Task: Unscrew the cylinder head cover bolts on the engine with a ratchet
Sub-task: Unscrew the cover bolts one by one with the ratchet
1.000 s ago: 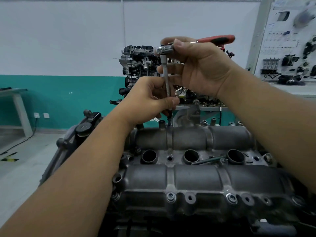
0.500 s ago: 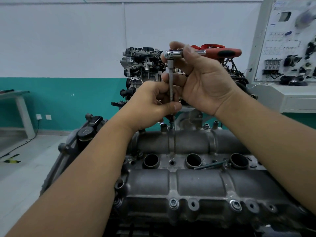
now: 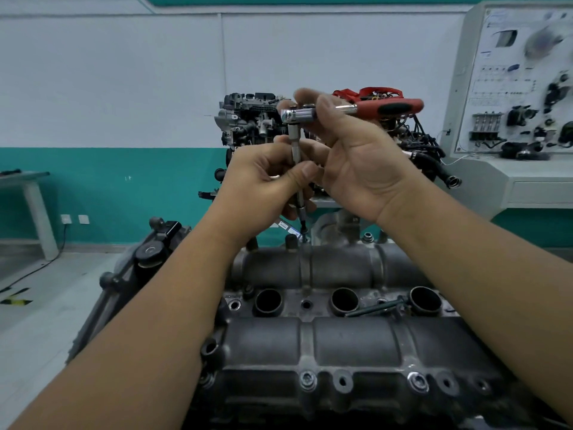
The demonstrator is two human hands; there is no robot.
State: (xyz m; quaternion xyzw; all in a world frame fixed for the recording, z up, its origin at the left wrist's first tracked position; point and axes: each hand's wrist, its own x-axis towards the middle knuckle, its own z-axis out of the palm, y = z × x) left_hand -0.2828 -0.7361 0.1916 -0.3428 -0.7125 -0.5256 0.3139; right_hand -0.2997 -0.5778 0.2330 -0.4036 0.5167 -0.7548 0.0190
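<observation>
The grey cylinder head cover [image 3: 341, 342] fills the lower middle, with three open round wells along its centre. A ratchet [image 3: 299, 114] with a red handle [image 3: 390, 106] pointing right stands on a long upright extension [image 3: 294, 150]. Its tip reaches down to the cover's far edge [image 3: 304, 232]. My right hand [image 3: 356, 156] holds the ratchet head between thumb and fingers. My left hand [image 3: 266, 181] is pinched around the extension shaft. Two bolts sit in the near flange, one [image 3: 308, 378] in the middle and one [image 3: 417, 380] to its right. A loose dark bolt [image 3: 372, 309] lies between the wells.
A second engine [image 3: 251, 122] stands on a stand behind the work. A white training panel [image 3: 521, 88] with mounted parts rises at the right. A grey table leg [image 3: 40, 218] and a wall socket [image 3: 74, 219] are at the left, over a pale floor.
The ratchet handle has swung a little and now points slightly lower to the right. Both hands keep their hold; the head camera has tilted, so the scene sits lower in view.
</observation>
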